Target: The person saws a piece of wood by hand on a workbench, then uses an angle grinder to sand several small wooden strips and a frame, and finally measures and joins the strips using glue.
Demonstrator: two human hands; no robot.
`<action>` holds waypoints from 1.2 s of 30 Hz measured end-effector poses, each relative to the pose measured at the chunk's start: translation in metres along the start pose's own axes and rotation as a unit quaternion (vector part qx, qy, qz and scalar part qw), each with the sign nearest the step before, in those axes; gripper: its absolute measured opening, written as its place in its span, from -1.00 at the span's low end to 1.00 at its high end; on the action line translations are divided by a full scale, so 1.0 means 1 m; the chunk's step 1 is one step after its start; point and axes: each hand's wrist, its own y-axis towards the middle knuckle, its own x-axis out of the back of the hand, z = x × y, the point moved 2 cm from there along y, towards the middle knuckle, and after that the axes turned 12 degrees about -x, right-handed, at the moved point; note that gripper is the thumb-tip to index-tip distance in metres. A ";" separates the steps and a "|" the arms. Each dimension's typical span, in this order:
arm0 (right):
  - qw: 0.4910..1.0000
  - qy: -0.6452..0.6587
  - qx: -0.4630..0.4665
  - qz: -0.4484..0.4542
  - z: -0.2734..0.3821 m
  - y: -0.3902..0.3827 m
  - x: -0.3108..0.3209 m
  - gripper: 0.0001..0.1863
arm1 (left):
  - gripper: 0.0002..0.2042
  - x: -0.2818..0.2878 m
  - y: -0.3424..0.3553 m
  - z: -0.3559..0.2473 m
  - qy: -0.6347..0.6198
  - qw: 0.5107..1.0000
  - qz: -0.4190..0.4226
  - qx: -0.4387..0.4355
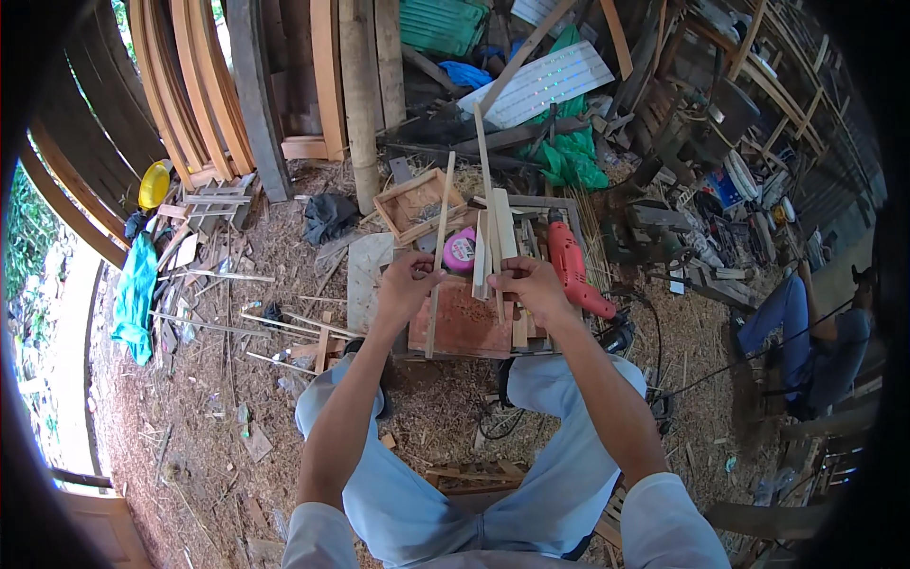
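Note:
Between the finger and thumb of my left hand (409,286) is a thin wooden strip (445,204), its far end pointing away from me. My right hand (533,289) pinches another slender wooden stick (484,161), longer and leaning slightly left at its far end. Both hands are over a low bench with a reddish-brown board (460,321) on it. A pink tape measure (461,249) lies between them, left of some pale wood pieces (506,228). Just beyond my right hand rests a red power drill (571,266).
A shallow wooden box (387,211) stands beyond the bench. Offcuts and shavings litter the ground. Tall timber planks (258,95) and a bamboo post (360,114) rise at the far left. A power cord (654,327) runs right, where another person (825,341) sits.

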 end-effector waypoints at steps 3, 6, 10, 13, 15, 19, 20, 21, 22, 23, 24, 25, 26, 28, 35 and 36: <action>1.000 0.012 0.009 0.005 -0.001 0.000 -0.003 -0.64 | -0.72 -0.008 0.001 -0.001 -0.025 0.999 0.015 -0.022; 1.000 -0.002 0.021 -0.005 0.002 -0.001 -0.005 -0.59 | -0.71 -0.010 0.003 -0.008 -0.109 0.994 0.004 -0.025; 0.999 -0.011 0.038 -0.005 0.005 -0.003 -0.006 -0.72 | -0.70 -0.003 0.008 -0.014 -0.254 0.967 -0.021 -0.002; 0.999 -0.019 0.036 0.019 0.003 -0.002 -0.007 -0.69 | -0.69 0.010 0.009 -0.014 -0.285 0.958 -0.013 0.007; 0.999 -0.030 0.032 0.033 0.002 -0.002 -0.005 -0.65 | -0.68 0.014 0.009 -0.017 -0.288 0.958 -0.002 0.005; 0.999 -0.023 0.029 0.039 0.002 -0.003 -0.005 -0.66 | -0.71 0.017 0.007 -0.023 -0.300 0.954 -0.006 0.016; 0.999 -0.018 0.023 0.041 0.002 -0.004 -0.006 -0.67 | -0.70 0.018 0.006 -0.024 -0.302 0.953 -0.005 0.019; 0.999 -0.018 0.023 0.041 0.002 -0.004 -0.007 -0.67 | -0.70 0.019 0.006 -0.022 -0.302 0.953 -0.006 0.019; 0.998 -0.012 0.015 0.055 0.001 -0.004 -0.008 -0.67 | -0.70 0.019 0.006 -0.021 -0.302 0.953 -0.002 0.011; 0.998 -0.006 0.008 0.068 0.001 -0.003 -0.008 -0.68 | -0.69 0.019 0.006 -0.022 -0.302 0.953 0.002 0.003; 0.998 -0.007 0.008 0.068 -0.001 -0.002 -0.008 -0.68 | -0.69 0.020 0.006 -0.023 -0.303 0.953 0.002 0.003; 0.998 -0.010 0.008 0.061 -0.003 0.000 -0.007 -0.69 | -0.69 0.020 0.006 -0.023 -0.289 0.957 0.003 -0.004; 0.998 -0.014 0.008 0.053 -0.003 0.000 -0.008 -0.69 | -0.69 0.020 0.006 -0.024 -0.275 0.961 0.004 -0.010; 0.998 -0.019 0.011 0.054 -0.003 -0.001 -0.009 -0.69 | -0.69 0.022 0.007 -0.026 -0.267 0.964 0.003 -0.010; 0.998 -0.028 0.012 0.062 -0.004 0.002 -0.008 -0.70 | -0.75 0.020 0.007 -0.023 -0.180 0.983 -0.042 -0.008; 0.998 -0.028 0.012 0.061 -0.004 0.001 -0.008 -0.70 | -0.75 0.019 0.006 -0.021 -0.180 0.983 -0.042 -0.008</action>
